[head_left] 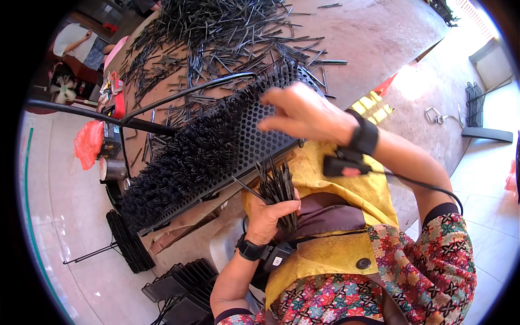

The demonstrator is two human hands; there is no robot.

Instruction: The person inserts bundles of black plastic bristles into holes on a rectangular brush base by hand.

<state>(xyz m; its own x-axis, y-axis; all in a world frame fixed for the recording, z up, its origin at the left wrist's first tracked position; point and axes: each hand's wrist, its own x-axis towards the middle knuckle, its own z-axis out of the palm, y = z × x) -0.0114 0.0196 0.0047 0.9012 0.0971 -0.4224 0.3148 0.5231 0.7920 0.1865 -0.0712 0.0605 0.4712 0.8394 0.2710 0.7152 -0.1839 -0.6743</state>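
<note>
A person in a yellow apron works at a brown surface, a black perforated tray sloping across its near edge. Black strips stand upright, packed densely over the tray's left and middle and along the far side of its right end. A patch of bare holes remains at the near right, so the filling looks well along, with that patch apparently left to do. The left hand, just below the tray, has its fingers closed around a bundle of black strips. The right hand is over the bare patch, blurred, fingers and thumb parted; no strip can be made out between them. Beyond the tray lies a large loose pile of strips.
</note>
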